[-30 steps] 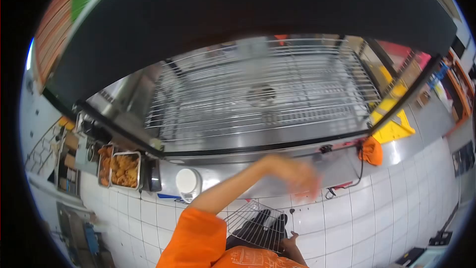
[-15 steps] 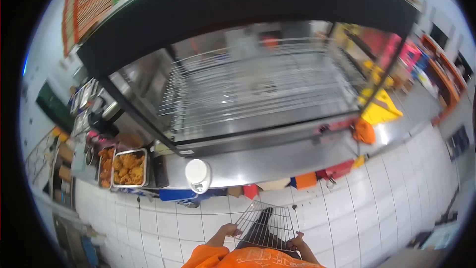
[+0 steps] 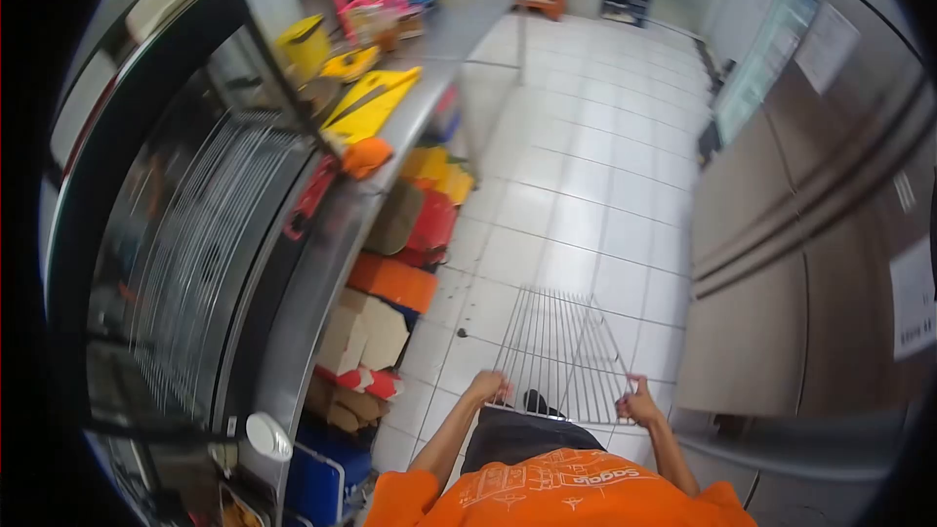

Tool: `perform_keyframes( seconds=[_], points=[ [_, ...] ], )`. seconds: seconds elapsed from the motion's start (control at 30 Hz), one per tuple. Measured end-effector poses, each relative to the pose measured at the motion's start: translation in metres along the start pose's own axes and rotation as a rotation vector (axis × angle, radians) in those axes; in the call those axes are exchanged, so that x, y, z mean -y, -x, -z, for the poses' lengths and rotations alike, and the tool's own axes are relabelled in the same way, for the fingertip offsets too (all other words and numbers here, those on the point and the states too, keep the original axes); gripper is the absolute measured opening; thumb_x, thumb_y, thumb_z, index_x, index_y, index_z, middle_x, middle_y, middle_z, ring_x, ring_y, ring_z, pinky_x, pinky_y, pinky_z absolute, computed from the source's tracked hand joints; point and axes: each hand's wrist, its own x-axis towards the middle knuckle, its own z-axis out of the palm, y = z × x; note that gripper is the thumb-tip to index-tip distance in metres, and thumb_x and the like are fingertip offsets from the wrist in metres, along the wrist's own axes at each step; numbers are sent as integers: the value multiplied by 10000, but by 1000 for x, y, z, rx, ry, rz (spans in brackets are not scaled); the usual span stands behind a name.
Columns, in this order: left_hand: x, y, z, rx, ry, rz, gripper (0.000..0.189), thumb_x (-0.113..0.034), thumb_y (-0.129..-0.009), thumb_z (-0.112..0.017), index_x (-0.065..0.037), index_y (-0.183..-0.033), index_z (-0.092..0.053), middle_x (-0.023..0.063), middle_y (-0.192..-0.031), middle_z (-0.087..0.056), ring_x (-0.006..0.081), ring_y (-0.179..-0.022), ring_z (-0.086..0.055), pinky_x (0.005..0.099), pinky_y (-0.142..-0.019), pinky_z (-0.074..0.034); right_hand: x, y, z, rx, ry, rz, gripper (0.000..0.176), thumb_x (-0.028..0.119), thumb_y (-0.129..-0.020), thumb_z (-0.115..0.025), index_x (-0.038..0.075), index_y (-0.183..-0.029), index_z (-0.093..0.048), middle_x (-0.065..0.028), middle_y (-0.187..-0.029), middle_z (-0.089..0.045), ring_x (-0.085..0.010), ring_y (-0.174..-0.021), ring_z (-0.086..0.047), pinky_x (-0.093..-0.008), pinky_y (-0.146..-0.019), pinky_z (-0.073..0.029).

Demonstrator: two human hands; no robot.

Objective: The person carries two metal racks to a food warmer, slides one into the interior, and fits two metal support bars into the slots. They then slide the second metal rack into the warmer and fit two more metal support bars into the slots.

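A wire rack (image 3: pixel 558 346) of thin parallel metal bars is held out in front of my body at about waist height, over the tiled floor. My left hand (image 3: pixel 491 387) is closed around its near left corner. On the opposite side, my right hand (image 3: pixel 638 404) grips the near right edge, the thumb lying along the outer bar. Nothing lies on the rack, and the floor and my dark shoe show through its bars.
A glass display cabinet (image 3: pixel 185 263) with wire shelves stands on a steel counter (image 3: pixel 303 307) at left, beside a white scale (image 3: pixel 268 436). Flattened boxes (image 3: pixel 376 332) fill the space beneath. Brown cabinet doors (image 3: pixel 747 312) line the right. White floor tiles (image 3: pixel 576 166) stretch ahead between them.
My view has swung right, from facing the display cabinet to looking along the aisle. Both hands still hold the rack, which has turned with my body and now looks flatter and larger.
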Motion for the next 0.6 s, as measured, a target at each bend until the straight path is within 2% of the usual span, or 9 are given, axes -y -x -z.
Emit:
perform_keyframes(
  seconds=[0.1, 0.17, 0.23, 0.37, 0.47, 0.57, 0.6],
  points=[
    [-80, 25, -40, 50, 30, -257, 303, -240, -981, -347, -12, -867, -510, 112, -703, -618, 163, -537, -603, 266, -438, -452, 45, 58, 18, -73, -138, 187, 520, -66, -868, -340, 209, -1294, -224, -72, -710, -423, -100, -499, -339, -234, -428, -312],
    [-143, 82, -65, 22, -35, -397, 317, -238, -985, -344, -5, -837, -499, 109, -683, -605, 151, -518, -592, 267, -433, -453, 76, 97, 18, -98, -189, 327, 489, -30, -906, -353, 226, -1306, -238, -62, -739, -423, -74, -500, -318, -211, -423, -292],
    [-181, 140, -84, -8, -95, -554, 335, -252, -989, -343, 1, -828, -491, 105, -668, -597, 145, -504, -585, 259, -429, -448, 110, 140, 9, -122, -187, 473, 475, 8, -931, -358, 240, -1329, -240, -46, -731, -412, -56, -498, -304, -195, -418, -269],
    [-203, 245, -104, -110, -206, -866, 376, -296, -996, -339, 2, -820, -485, 105, -668, -600, 126, -490, -575, 246, -421, -439, 155, 211, -9, -167, -203, 737, 404, 67, -953, -369, 200, -1315, -253, -19, -681, -418, -38, -468, -301, -186, -386, -255],
    [-190, 275, -96, -27, -127, -982, 427, -357, -995, -351, 20, -876, -511, 112, -707, -632, 142, -548, -621, 257, -485, -486, 177, 239, -9, -200, -152, 967, 370, 100, -970, -393, 193, -1303, -262, -22, -656, -430, -44, -431, -313, -187, -361, -268],
    [-214, 299, -87, -171, -362, -1411, 477, -396, -990, -354, 45, -970, -534, 142, -814, -663, 195, -703, -676, 296, -633, -544, 201, 242, 3, -234, -125, 1211, 335, 130, -978, -412, 179, -1279, -274, -34, -642, -447, -60, -409, -357, -198, -338, -303],
    [-237, 301, -79, 12, -183, -1474, 570, -479, -960, -383, 38, -1188, -467, 193, -1084, -613, 280, -1022, -624, 385, -879, -499, 210, 243, 12, -245, -103, 1286, 323, 136, -979, -413, 172, -1270, -277, -39, -643, -452, -67, -406, -377, -204, -335, -317]
  ],
)
